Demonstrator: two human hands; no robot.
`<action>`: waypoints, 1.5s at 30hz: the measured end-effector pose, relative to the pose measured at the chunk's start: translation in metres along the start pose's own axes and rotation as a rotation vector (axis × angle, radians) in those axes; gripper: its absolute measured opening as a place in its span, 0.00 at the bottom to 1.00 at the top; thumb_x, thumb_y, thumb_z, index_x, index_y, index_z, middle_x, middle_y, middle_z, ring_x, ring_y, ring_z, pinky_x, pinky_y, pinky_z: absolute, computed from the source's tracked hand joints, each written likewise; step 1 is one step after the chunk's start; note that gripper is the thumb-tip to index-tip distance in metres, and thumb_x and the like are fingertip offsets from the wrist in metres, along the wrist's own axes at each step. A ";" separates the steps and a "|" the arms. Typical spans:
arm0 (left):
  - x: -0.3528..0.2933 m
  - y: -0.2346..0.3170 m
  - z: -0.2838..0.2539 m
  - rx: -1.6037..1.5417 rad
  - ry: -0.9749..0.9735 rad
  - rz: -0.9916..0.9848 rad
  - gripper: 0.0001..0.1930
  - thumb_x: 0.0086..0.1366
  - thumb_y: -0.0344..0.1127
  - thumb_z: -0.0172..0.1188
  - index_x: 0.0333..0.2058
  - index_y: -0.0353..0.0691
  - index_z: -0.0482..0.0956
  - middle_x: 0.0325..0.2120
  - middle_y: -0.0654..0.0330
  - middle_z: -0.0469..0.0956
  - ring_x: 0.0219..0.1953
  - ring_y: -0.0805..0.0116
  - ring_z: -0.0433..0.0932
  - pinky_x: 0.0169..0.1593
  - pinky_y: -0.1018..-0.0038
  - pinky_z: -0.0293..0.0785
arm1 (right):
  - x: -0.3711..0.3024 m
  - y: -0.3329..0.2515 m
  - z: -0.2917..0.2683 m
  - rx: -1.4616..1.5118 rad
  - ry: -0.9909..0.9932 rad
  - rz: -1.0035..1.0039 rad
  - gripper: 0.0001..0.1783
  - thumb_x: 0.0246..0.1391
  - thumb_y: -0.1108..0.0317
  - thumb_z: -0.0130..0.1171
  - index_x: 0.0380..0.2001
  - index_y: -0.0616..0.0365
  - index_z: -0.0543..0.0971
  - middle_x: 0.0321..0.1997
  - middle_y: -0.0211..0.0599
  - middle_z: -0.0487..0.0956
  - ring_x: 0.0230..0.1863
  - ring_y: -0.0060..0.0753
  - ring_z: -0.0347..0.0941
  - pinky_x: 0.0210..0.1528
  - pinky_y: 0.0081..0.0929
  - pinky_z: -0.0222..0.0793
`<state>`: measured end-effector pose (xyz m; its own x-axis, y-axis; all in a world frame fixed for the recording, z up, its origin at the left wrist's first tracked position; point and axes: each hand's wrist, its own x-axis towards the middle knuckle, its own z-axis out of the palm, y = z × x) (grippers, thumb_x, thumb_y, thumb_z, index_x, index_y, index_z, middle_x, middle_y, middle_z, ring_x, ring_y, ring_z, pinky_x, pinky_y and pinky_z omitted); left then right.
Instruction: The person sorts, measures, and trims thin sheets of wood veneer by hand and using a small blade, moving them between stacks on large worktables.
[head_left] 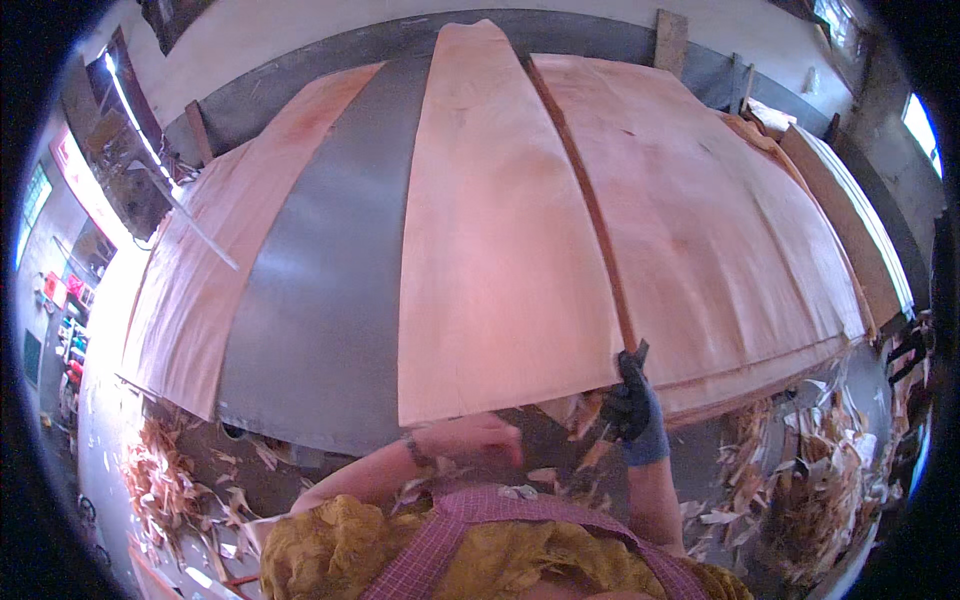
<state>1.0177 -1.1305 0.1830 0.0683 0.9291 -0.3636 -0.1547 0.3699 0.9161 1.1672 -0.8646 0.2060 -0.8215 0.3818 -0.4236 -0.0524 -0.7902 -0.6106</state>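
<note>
A long pale wood veneer sheet (505, 230) lies lengthwise in front of me, its near end at the table's front edge. Along its right side runs a narrow reddish-brown strip (585, 190), which meets my right hand (636, 408). That hand wears a dark glove with a blue-grey cuff, and its fingers look closed round the strip's near end. My bare left hand (480, 440) is just below the sheet's near edge, bent across my front. It is blurred, so its fingers are unclear.
More veneer sheets (710, 220) are stacked to the right, and another sheet (270, 200) lies to the left. Between them shows a grey tabletop (325, 240). Wood scraps are heaped on the floor at right (815, 500) and left (165, 470). A wall (350, 30) stands behind.
</note>
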 end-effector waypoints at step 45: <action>0.690 0.109 0.192 -0.961 1.651 0.207 0.15 0.64 0.54 0.57 0.31 0.49 0.75 0.16 0.68 0.71 0.14 0.77 0.65 0.16 0.81 0.60 | 0.045 -0.831 -0.704 -0.784 0.404 -0.395 0.15 0.56 0.55 0.62 0.44 0.46 0.77 0.13 0.18 0.64 0.09 0.13 0.57 0.08 0.17 0.48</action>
<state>1.2374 -0.4500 0.0638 -0.7936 -0.1777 -0.5820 -0.4868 -0.3885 0.7824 1.5735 0.1470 0.2231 -0.5609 0.8032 -0.2005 0.2309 -0.0807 -0.9696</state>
